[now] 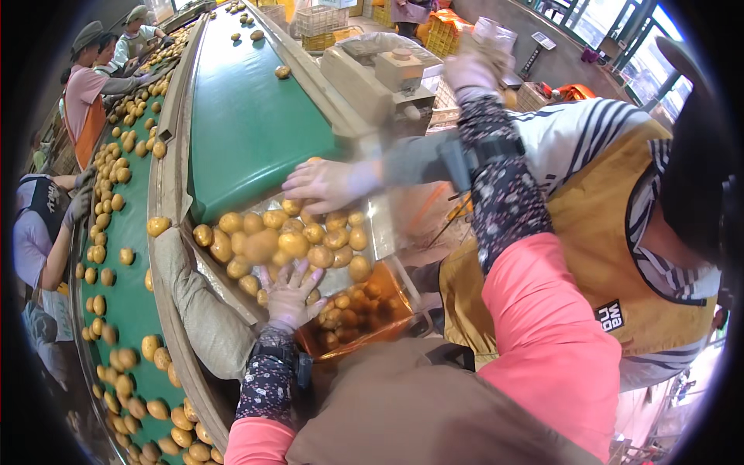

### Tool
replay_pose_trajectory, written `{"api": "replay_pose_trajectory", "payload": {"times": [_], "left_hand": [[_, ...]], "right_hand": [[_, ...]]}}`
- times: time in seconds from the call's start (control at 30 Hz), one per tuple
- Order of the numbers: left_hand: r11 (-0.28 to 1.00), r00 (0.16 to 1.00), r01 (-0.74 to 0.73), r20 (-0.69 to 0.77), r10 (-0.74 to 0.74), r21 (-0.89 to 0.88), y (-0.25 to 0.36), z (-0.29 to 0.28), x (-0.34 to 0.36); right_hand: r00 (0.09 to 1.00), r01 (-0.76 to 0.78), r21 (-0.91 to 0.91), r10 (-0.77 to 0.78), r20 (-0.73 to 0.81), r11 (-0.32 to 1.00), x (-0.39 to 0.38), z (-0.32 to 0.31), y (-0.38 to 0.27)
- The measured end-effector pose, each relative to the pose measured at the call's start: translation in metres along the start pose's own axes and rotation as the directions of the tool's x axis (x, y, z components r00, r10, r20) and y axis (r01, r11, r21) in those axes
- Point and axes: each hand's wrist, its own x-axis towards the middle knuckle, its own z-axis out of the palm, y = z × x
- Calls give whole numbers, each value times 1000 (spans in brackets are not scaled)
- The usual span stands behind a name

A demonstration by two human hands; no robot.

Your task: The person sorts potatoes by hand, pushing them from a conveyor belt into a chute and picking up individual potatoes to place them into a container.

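Note:
My left hand [288, 301], in a thin pale glove, has its fingers spread over the lower edge of a heap of potatoes [293, 243] in a metal chute. Below it an orange-lined container [394, 288] holds more potatoes. Raised at the upper right is my right hand [471, 74], gloved and smeared by motion. Something tan shows around its fingers, and I cannot tell what it is. A co-worker's gloved hand [329, 184] reaches in from the right and rests at the heap's far side, near the end of the green belt [248, 116].
A second green conveyor [128, 291] carries many potatoes along the left. Several workers stand beyond it. The co-worker in a mustard apron [566, 256] stands close on my right. A grey cloth-covered edge [203, 298] lies left of the chute. Crates [319, 22] stand at the back.

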Motion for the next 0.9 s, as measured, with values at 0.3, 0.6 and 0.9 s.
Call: {"api": "replay_pose_trajectory", "payload": {"times": [0.3,0.6,0.9], "left_hand": [[999,998,20,-61,-21,-27,-13,2,-26],[998,999,35,-22,-36,-53,-20,15,-55],[988,989,145,16,-145,-47,-13,12,-55]], "right_hand": [[130,579,800,-951,-281,-157,-331,-30,-186],[514,542,649,-822,247,534,-413,40,-149],[542,483,736,-823,174,474,-406,53,-170]]}}
